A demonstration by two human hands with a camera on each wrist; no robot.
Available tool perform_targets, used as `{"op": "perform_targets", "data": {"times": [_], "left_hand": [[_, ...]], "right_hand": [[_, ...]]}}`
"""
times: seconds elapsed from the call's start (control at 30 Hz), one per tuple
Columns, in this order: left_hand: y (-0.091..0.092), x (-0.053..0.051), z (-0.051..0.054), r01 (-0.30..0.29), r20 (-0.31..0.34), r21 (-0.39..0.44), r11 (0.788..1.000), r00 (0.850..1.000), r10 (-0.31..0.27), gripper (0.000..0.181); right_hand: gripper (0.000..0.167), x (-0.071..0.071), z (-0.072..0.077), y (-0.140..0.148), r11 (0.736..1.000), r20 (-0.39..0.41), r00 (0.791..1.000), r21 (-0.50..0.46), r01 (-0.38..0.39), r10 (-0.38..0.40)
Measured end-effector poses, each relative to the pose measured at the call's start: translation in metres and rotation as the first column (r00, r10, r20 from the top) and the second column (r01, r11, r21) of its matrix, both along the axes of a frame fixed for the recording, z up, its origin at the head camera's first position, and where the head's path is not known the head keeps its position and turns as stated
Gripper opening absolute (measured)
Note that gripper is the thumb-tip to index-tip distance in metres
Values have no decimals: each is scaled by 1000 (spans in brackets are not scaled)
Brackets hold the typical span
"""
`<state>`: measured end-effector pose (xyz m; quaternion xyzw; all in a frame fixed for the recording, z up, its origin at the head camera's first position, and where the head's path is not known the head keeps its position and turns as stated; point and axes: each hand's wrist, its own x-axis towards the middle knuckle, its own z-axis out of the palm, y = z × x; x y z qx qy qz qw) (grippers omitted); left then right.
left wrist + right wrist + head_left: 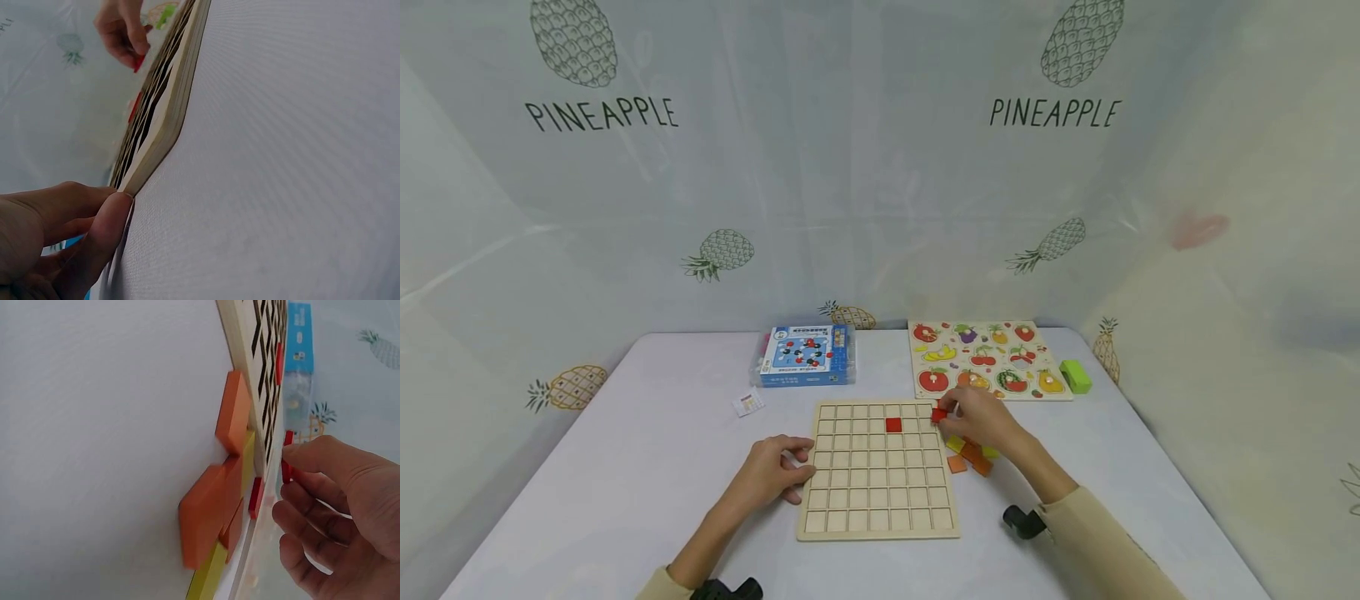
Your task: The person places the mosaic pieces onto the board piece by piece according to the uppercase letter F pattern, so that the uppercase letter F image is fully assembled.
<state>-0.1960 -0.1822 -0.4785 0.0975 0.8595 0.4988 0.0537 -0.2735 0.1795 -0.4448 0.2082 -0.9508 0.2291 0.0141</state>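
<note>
A pale wooden grid board [880, 533] lies flat on the table, with one red square tile [893, 425] in a cell of its upper part. My left hand [772, 468] rests at the board's left edge, thumb and forefinger touching the rim in the left wrist view. Over the upper right corner, my right hand [981, 417] pinches another red tile [287, 456] between thumb and forefinger; its other fingers are loosely bent. Beside the right edge lie several orange tiles [203, 515], yellow tiles [248, 455] and a further red tile [256, 497], partly under the hand in the head view.
A fruit puzzle board [985, 358] lies at the back right, with a green block [1076, 377] beside it. At the back left is a blue boxed set [805, 357] and a small printed packet [748, 402]. A pineapple-print curtain [880, 183] hangs behind the table.
</note>
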Motion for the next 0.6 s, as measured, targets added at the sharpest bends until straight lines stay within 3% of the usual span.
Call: {"op": "perform_targets", "data": {"times": [0.17, 0.6], "left_hand": [[0, 0, -1, -5, 4, 1, 1000, 1000, 5, 42], [0, 0, -2, -6, -9, -12, 1000, 1000, 6, 42]], "right_hand": [[22, 0, 2, -14, 1000, 26, 1000, -1, -11, 11], [17, -6, -1, -50, 987, 40, 987, -42, -156, 158]]}}
